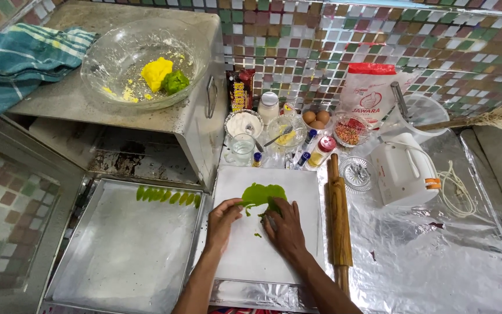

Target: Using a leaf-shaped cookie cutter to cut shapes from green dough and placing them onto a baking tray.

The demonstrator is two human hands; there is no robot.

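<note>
Dough [261, 195], green and rolled flat, lies on a white board [262, 250] just beyond both hands. The left hand [223, 221] touches its near-left edge with loosely spread fingers, gripping nothing. The right hand [284, 228] presses on its near-right edge, fingers curled; whether it pinches anything cannot be told. A wooden rolling pin [338, 218] lies just right of the right hand. Left of the left hand, a tray [123, 256] carries a row of green leaf pieces [168, 195].
</note>
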